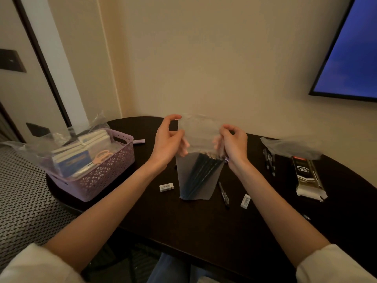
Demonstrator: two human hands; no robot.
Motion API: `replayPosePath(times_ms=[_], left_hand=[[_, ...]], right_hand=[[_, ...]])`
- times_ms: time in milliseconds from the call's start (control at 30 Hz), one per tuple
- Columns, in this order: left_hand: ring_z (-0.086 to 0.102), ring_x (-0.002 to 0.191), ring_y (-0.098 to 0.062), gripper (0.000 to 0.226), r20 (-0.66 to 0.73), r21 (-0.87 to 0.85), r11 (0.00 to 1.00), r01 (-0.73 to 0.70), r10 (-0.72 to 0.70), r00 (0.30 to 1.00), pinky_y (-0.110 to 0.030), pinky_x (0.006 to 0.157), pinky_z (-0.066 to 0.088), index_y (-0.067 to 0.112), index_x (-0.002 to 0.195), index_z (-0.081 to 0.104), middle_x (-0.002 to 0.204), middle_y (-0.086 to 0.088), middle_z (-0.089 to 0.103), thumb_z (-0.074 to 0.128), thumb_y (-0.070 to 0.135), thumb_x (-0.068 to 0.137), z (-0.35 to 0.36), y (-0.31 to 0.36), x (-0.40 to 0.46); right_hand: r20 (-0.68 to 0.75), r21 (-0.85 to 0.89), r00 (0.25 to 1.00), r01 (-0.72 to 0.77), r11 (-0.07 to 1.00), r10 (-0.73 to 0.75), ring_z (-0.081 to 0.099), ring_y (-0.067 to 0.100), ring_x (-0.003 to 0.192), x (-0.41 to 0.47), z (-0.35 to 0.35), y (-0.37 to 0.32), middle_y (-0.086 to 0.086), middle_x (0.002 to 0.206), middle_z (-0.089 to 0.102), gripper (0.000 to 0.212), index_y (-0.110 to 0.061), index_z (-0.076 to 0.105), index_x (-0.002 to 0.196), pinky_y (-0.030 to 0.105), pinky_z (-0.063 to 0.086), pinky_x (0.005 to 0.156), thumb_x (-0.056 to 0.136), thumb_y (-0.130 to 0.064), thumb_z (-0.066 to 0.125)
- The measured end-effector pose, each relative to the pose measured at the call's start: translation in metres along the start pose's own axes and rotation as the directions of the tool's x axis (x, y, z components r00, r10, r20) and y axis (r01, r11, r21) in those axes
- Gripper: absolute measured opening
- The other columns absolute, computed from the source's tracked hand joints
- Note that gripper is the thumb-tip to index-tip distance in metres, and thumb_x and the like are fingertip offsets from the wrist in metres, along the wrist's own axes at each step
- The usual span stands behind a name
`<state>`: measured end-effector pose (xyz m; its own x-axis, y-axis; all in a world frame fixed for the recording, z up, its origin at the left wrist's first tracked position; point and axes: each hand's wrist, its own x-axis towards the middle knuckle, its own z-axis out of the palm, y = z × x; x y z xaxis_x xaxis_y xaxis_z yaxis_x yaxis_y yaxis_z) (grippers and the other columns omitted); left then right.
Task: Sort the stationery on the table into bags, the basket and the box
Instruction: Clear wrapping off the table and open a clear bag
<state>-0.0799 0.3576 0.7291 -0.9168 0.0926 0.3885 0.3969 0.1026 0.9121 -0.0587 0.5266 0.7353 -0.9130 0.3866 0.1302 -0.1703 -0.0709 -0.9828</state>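
Holding a clear bag of pencils, left hand and right hand

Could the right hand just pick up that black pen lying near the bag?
Probably not yet: the right hand and left hand both grip the clear bag of pencils. The black pen itself lies uncovered on the table.

lilac basket, dark table, blue screen.
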Motion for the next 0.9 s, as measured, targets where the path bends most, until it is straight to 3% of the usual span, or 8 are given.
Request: replayPosePath(times_ms=[133, 233, 333, 467, 600, 700, 767, 900], left_hand=[[0.066, 0.058, -0.026, 0.041, 0.063, -0.052, 0.996, -0.078, 0.081, 0.995, -0.028, 0.048, 0.056, 0.024, 0.134, 0.037, 0.082, -0.019, 0.067, 0.046, 0.003, 0.100, -0.002, 0.006, 0.003], [0.067, 0.061, -0.027, 0.022, 0.128, -0.067, 0.992, -0.105, 0.113, 0.985, -0.031, 0.046, 0.056, 0.012, 0.115, 0.050, 0.090, -0.011, 0.066, 0.037, 0.000, 0.101, -0.002, 0.009, 0.007], [0.068, 0.070, -0.017, 0.034, 0.163, -0.086, 0.996, -0.010, 0.024, 0.986, -0.034, 0.051, 0.056, 0.007, 0.097, 0.066, 0.094, 0.002, 0.069, 0.033, -0.002, 0.100, -0.002, 0.016, 0.009], [0.069, 0.093, -0.019, 0.022, 0.157, -0.155, 0.985, 0.074, -0.050, 0.986, -0.037, 0.059, 0.059, 0.006, 0.111, 0.069, 0.108, -0.007, 0.071, 0.052, 0.009, 0.097, -0.002, 0.022, 0.013], [0.072, 0.085, -0.016, 0.036, 0.100, -0.106, 0.989, 0.099, -0.088, 0.991, -0.033, 0.068, 0.061, 0.005, 0.121, 0.064, 0.105, -0.011, 0.072, 0.070, 0.008, 0.085, -0.002, 0.024, 0.014], [0.071, 0.091, -0.015, 0.047, 0.150, -0.028, 0.994, 0.103, -0.097, 0.984, -0.025, 0.074, 0.059, 0.007, 0.120, 0.065, 0.108, -0.008, 0.071, 0.079, 0.009, 0.076, -0.008, 0.026, 0.017], [0.070, 0.090, -0.011, 0.054, 0.187, 0.067, 0.993, 0.095, -0.106, 0.977, -0.019, 0.077, 0.057, 0.008, 0.120, 0.065, 0.108, -0.005, 0.070, 0.083, 0.011, 0.070, -0.010, 0.026, 0.017], [0.065, 0.083, -0.006, 0.052, 0.119, 0.219, 0.975, 0.022, -0.050, 0.992, -0.019, 0.079, 0.055, 0.007, 0.116, 0.066, 0.096, 0.000, 0.069, 0.084, 0.013, 0.068, -0.008, 0.030, 0.017]], right_hand=[[0.081, -0.078, 0.987, 0.144, 0.987, -0.137, 0.053, 0.014, 0.043, -0.002, -0.007, -0.011, 0.008, 0.064, 0.067, 0.034, -0.020, 0.034, 0.121, 0.025, 0.044, 0.045, 0.097, 0.003, 0.041], [0.133, -0.150, 0.979, 0.173, 0.973, -0.154, 0.056, 0.019, 0.047, -0.001, -0.008, -0.014, 0.008, 0.068, 0.068, 0.026, -0.018, 0.040, 0.110, 0.031, 0.044, 0.045, 0.096, 0.004, 0.037], [0.174, -0.148, 0.974, 0.174, 0.974, -0.148, 0.060, 0.018, 0.049, 0.002, -0.008, -0.014, 0.006, 0.072, 0.068, 0.017, -0.011, 0.050, 0.096, 0.026, 0.044, 0.041, 0.098, 0.001, 0.038], [0.221, -0.021, 0.970, 0.112, 0.994, -0.104, 0.070, 0.015, 0.068, 0.005, -0.013, -0.022, 0.008, 0.088, 0.070, 0.023, 0.000, 0.065, 0.100, 0.022, 0.055, 0.066, 0.097, 0.001, 0.043], [0.232, 0.061, 0.970, 0.066, 0.996, -0.079, 0.071, 0.015, 0.083, 0.010, -0.022, -0.028, 0.008, 0.090, 0.074, 0.022, 0.001, 0.067, 0.104, 0.031, 0.056, 0.085, 0.096, 0.001, 0.047], [0.272, 0.007, 0.958, 0.095, 0.995, -0.094, 0.070, 0.019, 0.095, 0.015, -0.029, -0.032, 0.008, 0.099, 0.073, 0.023, 0.003, 0.066, 0.109, 0.033, 0.054, 0.090, 0.087, -0.003, 0.063], [0.331, -0.069, 0.941, 0.101, 0.992, -0.073, 0.068, 0.021, 0.103, 0.018, -0.035, -0.034, 0.010, 0.107, 0.071, 0.044, 0.002, 0.065, 0.115, 0.034, 0.053, 0.094, 0.074, -0.011, 0.076], [0.426, -0.312, 0.904, 0.167, 0.935, -0.019, 0.063, 0.015, 0.109, 0.019, -0.043, -0.040, 0.005, 0.116, 0.066, 0.054, -0.004, 0.059, 0.126, 0.033, 0.050, 0.098, 0.074, -0.002, 0.075]])
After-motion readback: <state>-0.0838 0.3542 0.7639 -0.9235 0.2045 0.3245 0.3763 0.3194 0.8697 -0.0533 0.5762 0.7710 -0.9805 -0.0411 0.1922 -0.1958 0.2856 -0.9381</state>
